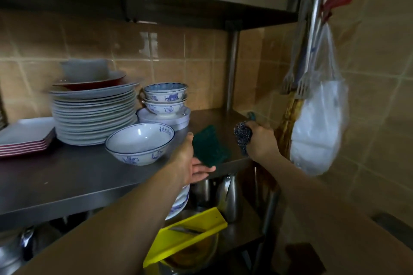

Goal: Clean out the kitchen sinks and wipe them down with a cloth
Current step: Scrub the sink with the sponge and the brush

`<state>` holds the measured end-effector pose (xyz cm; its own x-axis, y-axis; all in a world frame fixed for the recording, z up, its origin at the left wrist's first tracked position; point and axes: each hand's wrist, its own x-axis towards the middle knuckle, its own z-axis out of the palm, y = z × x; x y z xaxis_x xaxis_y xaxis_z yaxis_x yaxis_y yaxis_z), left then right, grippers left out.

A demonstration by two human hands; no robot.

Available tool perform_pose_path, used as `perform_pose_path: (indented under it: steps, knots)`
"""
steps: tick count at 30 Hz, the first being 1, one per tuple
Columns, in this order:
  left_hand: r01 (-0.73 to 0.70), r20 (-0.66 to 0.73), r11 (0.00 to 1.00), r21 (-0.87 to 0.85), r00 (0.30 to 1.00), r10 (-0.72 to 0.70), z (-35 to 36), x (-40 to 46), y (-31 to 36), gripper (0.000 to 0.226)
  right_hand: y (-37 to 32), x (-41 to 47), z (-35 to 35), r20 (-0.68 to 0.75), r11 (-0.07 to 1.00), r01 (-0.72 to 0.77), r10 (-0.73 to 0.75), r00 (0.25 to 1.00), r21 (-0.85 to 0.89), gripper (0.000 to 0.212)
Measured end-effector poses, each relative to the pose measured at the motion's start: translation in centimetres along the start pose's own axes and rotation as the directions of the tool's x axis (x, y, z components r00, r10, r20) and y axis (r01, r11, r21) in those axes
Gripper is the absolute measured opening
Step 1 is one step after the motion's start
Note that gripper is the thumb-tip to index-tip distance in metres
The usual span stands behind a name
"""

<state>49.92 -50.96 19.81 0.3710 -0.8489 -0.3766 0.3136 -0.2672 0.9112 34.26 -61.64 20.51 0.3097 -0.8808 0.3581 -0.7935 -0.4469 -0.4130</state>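
Note:
My left hand point(190, 163) holds a dark green scouring pad point(210, 146) by its lower edge, over the right end of a steel shelf point(73, 176). My right hand point(260, 138) grips a ball of steel wool point(242, 135) just right of the pad, above the shelf's right corner. Something teal pokes out behind that hand. No sink is in view.
On the shelf stand a tall stack of white plates point(93, 116), blue-patterned bowls point(139, 144), and red-rimmed square trays point(25, 136). Tongs point(306, 51) and a white plastic bag point(319, 123) hang at the right. A yellow board point(190, 232) and steel jugs sit below.

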Motion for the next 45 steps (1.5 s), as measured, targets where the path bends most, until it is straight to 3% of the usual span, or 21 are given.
perform_pose_path:
  steps: [10, 18, 22, 25, 27, 29, 30, 34, 37, 39, 40, 43, 44, 45]
  knots:
    - [0.029, 0.052, 1.000, 0.001, 0.998, -0.029, 0.2, 8.8, 3.8, 0.048, 1.4, 9.2, 4.7, 0.087, 0.992, -0.084, 0.093, 0.992, -0.095, 0.058]
    - [0.067, 0.074, 0.997, -0.025, 0.995, -0.065, 1.0, 13.3, 4.7, 0.056, 2.3, 13.5, 7.9, 0.193, 0.979, -0.147, 0.172, 0.966, -0.138, 0.072]
    - [0.081, 0.082, 0.996, -0.028, 0.994, -0.078, 1.7, 13.7, 4.5, 0.057, 2.7, 13.8, 7.1, 0.195, 0.983, -0.181, 0.184, 0.963, -0.032, 0.057]
    - [0.102, 0.096, 0.994, -0.039, 0.991, -0.098, 2.7, 13.9, 4.6, 0.060, 2.7, 13.7, 5.3, 0.097, 0.954, -0.252, 0.238, 0.966, 0.163, 0.036]
    - [0.111, 0.113, 0.993, -0.047, 0.988, -0.106, 3.7, 14.0, 5.0, 0.060, 2.3, 13.6, 4.0, 0.058, 0.875, -0.300, 0.301, 0.952, 0.379, 0.029]
    - [0.107, 0.148, 0.994, -0.032, 0.984, -0.101, 4.9, 13.9, 5.4, 0.061, 1.8, 13.2, 2.6, 0.129, 0.742, -0.357, 0.348, 0.929, 0.567, 0.032]
    - [0.097, 0.162, 0.995, -0.019, 0.982, -0.093, 5.5, 13.9, 5.5, 0.061, 1.7, 13.1, 2.1, 0.174, 0.721, -0.374, 0.339, 0.925, 0.583, 0.035]
    - [0.063, 0.199, 0.997, 0.038, 0.977, -0.069, 7.3, 14.0, 6.2, 0.061, 1.7, 13.2, 0.7, 0.260, 0.828, -0.354, 0.261, 0.930, 0.435, 0.016]
    - [0.033, 0.243, 0.997, 0.067, 0.969, -0.049, 7.6, 13.9, 6.6, 0.056, 1.7, 13.2, 0.7, 0.298, 0.838, -0.391, 0.290, 0.910, 0.380, 0.028]
    - [0.021, 0.260, 0.996, 0.091, 0.965, -0.044, 7.5, 14.0, 7.0, 0.058, 1.7, 13.3, 1.0, 0.297, 0.831, -0.391, 0.286, 0.911, 0.396, 0.019]
    - [0.016, 0.263, 0.994, 0.104, 0.964, -0.043, 7.3, 14.1, 7.2, 0.060, 1.5, 13.3, 1.1, 0.280, 0.814, -0.395, 0.297, 0.913, 0.426, 0.010]
    - [-0.003, 0.232, 0.995, 0.102, 0.972, -0.021, 6.5, 14.6, 7.4, 0.065, 1.6, 14.0, 1.1, 0.166, 0.672, -0.391, 0.375, 0.912, 0.629, 0.022]
    - [0.000, 0.209, 0.997, 0.084, 0.978, -0.018, 6.2, 14.7, 7.4, 0.064, 1.8, 14.2, 1.2, 0.104, 0.663, -0.372, 0.408, 0.907, 0.649, 0.024]
    - [0.007, 0.186, 0.998, 0.066, 0.982, -0.020, 5.8, 14.9, 7.4, 0.062, 2.0, 14.3, 1.3, 0.015, 0.723, -0.354, 0.429, 0.903, 0.593, 0.025]
